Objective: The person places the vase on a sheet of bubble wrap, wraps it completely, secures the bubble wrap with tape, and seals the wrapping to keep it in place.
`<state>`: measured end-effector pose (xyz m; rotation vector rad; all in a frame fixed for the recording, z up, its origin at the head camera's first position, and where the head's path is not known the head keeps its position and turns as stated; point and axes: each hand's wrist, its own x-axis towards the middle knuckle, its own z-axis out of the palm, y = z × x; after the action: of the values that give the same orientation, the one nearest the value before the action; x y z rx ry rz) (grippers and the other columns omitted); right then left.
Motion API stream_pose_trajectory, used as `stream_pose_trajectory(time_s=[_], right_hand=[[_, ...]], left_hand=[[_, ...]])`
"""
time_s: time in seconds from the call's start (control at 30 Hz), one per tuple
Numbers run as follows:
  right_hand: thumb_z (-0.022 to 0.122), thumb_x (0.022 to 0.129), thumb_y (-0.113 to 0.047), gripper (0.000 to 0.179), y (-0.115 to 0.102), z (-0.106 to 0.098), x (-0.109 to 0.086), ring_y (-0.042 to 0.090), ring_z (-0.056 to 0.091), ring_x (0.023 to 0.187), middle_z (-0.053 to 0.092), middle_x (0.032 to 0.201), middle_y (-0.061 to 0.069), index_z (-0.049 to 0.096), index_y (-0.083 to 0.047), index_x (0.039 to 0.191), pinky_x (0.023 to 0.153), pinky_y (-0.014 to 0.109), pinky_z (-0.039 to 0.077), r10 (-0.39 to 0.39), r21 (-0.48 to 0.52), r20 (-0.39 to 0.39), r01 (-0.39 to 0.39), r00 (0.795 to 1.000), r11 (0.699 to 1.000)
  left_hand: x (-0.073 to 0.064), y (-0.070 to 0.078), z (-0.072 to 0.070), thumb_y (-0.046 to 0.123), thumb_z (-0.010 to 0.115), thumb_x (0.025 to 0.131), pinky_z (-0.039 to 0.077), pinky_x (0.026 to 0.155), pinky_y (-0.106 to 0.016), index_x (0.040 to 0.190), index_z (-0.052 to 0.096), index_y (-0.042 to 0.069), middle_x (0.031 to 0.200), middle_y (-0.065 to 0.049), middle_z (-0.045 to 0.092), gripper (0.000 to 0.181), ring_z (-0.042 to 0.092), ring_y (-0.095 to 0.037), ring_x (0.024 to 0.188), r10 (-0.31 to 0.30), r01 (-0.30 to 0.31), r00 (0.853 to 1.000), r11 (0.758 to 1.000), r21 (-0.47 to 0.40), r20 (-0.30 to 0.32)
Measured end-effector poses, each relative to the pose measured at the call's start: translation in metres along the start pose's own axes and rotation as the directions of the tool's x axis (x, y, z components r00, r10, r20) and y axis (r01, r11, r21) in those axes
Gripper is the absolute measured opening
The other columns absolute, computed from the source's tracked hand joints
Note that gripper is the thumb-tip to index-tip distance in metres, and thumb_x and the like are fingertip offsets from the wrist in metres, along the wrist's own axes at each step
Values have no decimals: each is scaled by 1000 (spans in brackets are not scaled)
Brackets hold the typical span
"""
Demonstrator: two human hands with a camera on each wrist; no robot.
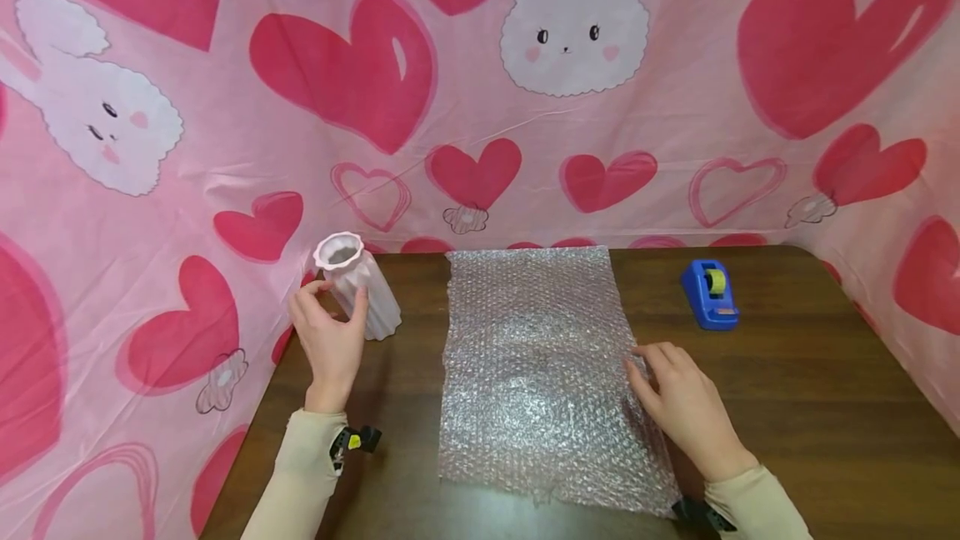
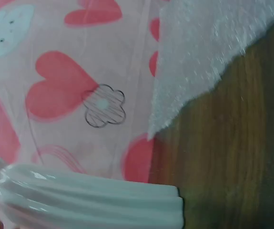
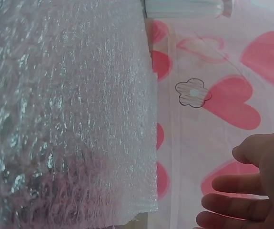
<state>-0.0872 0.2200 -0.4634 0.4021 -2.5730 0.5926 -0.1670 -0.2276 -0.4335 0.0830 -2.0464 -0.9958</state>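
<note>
My left hand is at the white ribbed vase, with thumb and bent fingers on two sides of its upper part. In the left wrist view only fingertips show, beside the neck of the vase. The vase has a scalloped mouth and leans slightly left in the head view. My right hand is over the right edge of a sheet of bubble wrap, fingers loosely extended. In the right wrist view this hand holds nothing, and the bubble wrap fills the left side.
A blue tape dispenser with a yellowish roll stands at the right rear of the dark wooden table. Behind and beside the table hangs a pink cloth printed with hearts and rabbits. The bubble wrap lies flat across the table's middle.
</note>
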Motion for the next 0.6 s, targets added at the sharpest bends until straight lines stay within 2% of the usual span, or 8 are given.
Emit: stream_pose_trajectory(time_s=[0.07, 0.13, 0.2, 0.3, 0.4, 0.6], right_hand=[[80, 88, -10, 21, 0, -1, 0, 33, 65, 85, 70, 97, 16, 73, 3, 103, 64, 52, 56, 3, -4, 6, -3, 1000, 1000], [79, 88, -11, 21, 0, -1, 0, 34, 65, 86, 70, 97, 16, 73, 3, 103, 65, 53, 56, 7, -7, 9, -7, 1000, 1000], [79, 88, -11, 21, 0, -2, 0, 34, 65, 86, 70, 97, 16, 73, 3, 103, 65, 53, 56, 11, -10, 10, -11, 1000, 1000], [80, 88, -11, 21, 1, -2, 0, 34, 65, 85, 70, 97, 16, 73, 2, 102, 65, 53, 56, 14, -16, 9, -14, 1000, 1000], [80, 88, -12, 20, 1, -2, 0, 32, 65, 84, 70, 97, 15, 73, 1, 102, 63, 52, 56, 15, -25, 15, -14, 1000, 1000], [79, 89, -13, 19, 1, -2, 0, 27, 62, 81, 69, 96, 13, 73, 0, 102, 61, 46, 54, 21, -41, 44, -19, 999, 999]], left_hand=[[3, -5, 2, 27, 80, 89, 42, 102, -47, 134, 45, -6, 132, -27, 45, 65, 43, -39, 127, -56, 56, 998, 998, -1, 21], [6, -9, 4, 31, 82, 88, 35, 113, -52, 145, 38, -3, 143, -26, 39, 79, 37, -38, 136, -120, 119, 991, 993, 14, 67], [9, -14, 6, 34, 82, 87, 32, 117, -57, 153, 33, 0, 148, -25, 37, 89, 36, -38, 141, -185, 183, 975, 983, 30, 122], [14, -19, 10, 39, 82, 87, 31, 118, -60, 156, 29, 2, 149, -25, 38, 95, 37, -41, 141, -260, 255, 945, 966, 48, 201], [17, -24, 14, 39, 82, 87, 32, 118, -60, 156, 29, 2, 148, -24, 42, 95, 40, -42, 141, -285, 285, 930, 958, 33, 233], [20, -29, 18, 38, 84, 85, 35, 116, -61, 155, 29, 4, 146, -23, 46, 95, 45, -41, 138, -300, 310, 923, 951, -4, 239]])
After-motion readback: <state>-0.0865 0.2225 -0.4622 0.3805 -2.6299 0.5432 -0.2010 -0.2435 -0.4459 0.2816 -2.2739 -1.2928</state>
